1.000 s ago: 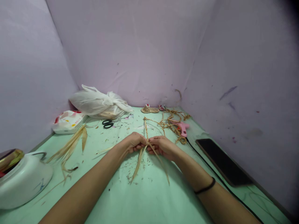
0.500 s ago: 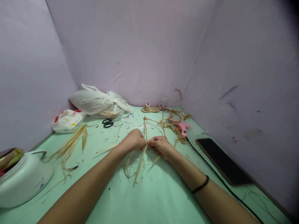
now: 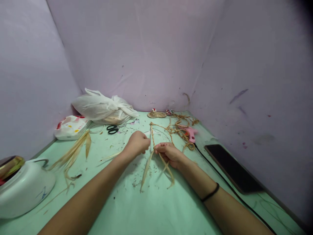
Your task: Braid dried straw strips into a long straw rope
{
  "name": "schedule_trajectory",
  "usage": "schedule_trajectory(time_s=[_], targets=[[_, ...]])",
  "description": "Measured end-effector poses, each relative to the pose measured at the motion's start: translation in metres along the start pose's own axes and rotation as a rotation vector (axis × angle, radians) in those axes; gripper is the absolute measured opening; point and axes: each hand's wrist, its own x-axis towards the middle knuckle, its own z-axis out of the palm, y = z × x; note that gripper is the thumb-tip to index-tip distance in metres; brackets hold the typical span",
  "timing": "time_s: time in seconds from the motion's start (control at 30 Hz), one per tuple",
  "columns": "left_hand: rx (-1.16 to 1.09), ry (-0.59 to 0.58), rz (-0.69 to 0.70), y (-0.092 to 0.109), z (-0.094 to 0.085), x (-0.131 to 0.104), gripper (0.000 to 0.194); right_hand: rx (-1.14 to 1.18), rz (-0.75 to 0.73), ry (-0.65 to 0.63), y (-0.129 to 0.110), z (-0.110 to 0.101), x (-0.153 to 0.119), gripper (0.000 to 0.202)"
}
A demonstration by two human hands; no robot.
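A braided cord [image 3: 153, 135] of dry, straw-coloured husk runs toward me in the middle of the table, with loose strands [image 3: 147, 170] fanning from its near end. At that end, my right hand [image 3: 171, 154] pinches the cord between thumb and fingers, and a pair of crossed strands [image 3: 169, 174] hangs below it. My left hand [image 3: 138, 143] is just left of the braid, apart from it, its fingers curled and no strand visible in them. A pale loose strip [image 3: 110, 157] lies by the left wrist.
Black-handled scissors [image 3: 112, 129], a white plastic bag [image 3: 102, 106] and a tissue pack [image 3: 72, 127] lie at back left. Loose husks [image 3: 73, 151] and a white pot [image 3: 26, 189] are left. Coiled braid [image 3: 182, 122], a pink glue gun [image 3: 192, 134] and a phone [image 3: 232, 168] are right.
My left hand has let go of the braid's end and moved slightly up and left. One strand now hangs on the right, below my right hand, which keeps its pinch.
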Motion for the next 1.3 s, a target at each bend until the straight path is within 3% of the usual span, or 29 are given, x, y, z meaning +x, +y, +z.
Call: schedule_trajectory(time_s=[0.07,0.17,0.23,0.4,0.53,0.67,0.8,0.93,1.1,1.2,1.27,1.3], targets=[[-0.279,-0.055,-0.137,-0.006,-0.002,0.009,0.014,-0.001,0.013,-0.03,-0.002,-0.002,-0.001,0.004],[-0.591,-0.382,-0.243,-0.013,0.004,0.017,0.01,-0.017,0.007,-0.038,-0.003,-0.002,-0.002,0.006],[-0.641,-0.502,-0.235,-0.015,0.008,0.019,0.009,-0.058,-0.01,-0.024,-0.003,-0.002,-0.001,0.007],[-0.409,-0.347,-0.213,-0.011,0.01,0.014,0.012,-0.389,-0.208,0.029,0.001,-0.003,0.004,0.003],[-0.217,-0.24,-0.226,-0.006,0.013,0.008,0.02,-0.854,-0.417,0.194,0.001,-0.002,-0.003,0.008],[-0.218,-0.197,-0.211,-0.005,0.019,0.005,0.017,-1.073,-0.349,0.393,-0.008,0.002,-0.015,0.013],[-0.327,-0.22,-0.261,-0.006,0.021,0.007,0.015,-0.982,-0.225,0.328,-0.013,0.004,-0.019,0.015],[-0.476,-0.302,-0.296,-0.014,0.021,0.016,0.013,-0.931,-0.254,0.289,-0.01,0.01,-0.02,0.014],[-0.528,-0.378,-0.16,-0.026,0.017,0.024,0.009,-0.85,-0.306,0.187,-0.007,0.01,-0.02,0.012],[-0.534,-0.399,-0.1,-0.028,0.015,0.024,0.014,-0.627,-0.283,0.242,-0.011,0.005,-0.015,0.011],[-0.539,-0.42,-0.08,-0.028,0.014,0.023,0.015,-0.371,-0.19,0.278,-0.014,0.004,-0.013,0.009],[-0.535,-0.428,-0.076,-0.028,0.014,0.023,0.015,-0.239,-0.115,0.233,-0.015,0.005,-0.013,0.007]])
